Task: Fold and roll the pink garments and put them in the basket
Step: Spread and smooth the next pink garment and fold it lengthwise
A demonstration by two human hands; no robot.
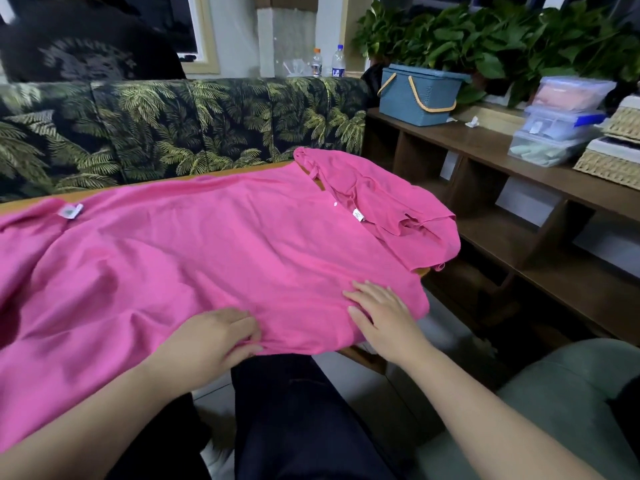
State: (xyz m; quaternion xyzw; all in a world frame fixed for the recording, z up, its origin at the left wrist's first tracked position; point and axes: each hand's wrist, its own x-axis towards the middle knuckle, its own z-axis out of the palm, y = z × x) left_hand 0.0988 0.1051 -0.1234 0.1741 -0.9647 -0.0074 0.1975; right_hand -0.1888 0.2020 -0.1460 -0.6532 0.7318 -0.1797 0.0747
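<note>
While spread across the table [367,356], 1 pink garment [194,251] lies flat; left hand [214,336] pinches its near edge; right hand [384,315] rests on it, fingers straight. Blue basket [417,98] sits well apart on the shelf [485,140].

A pink garment [214,258] lies spread over a wooden table [363,356], its near edge pinched by the left hand [221,336] while the right hand [384,317] rests flat on it, a blue basket [415,95] standing well apart on a shelf [519,157].
</note>
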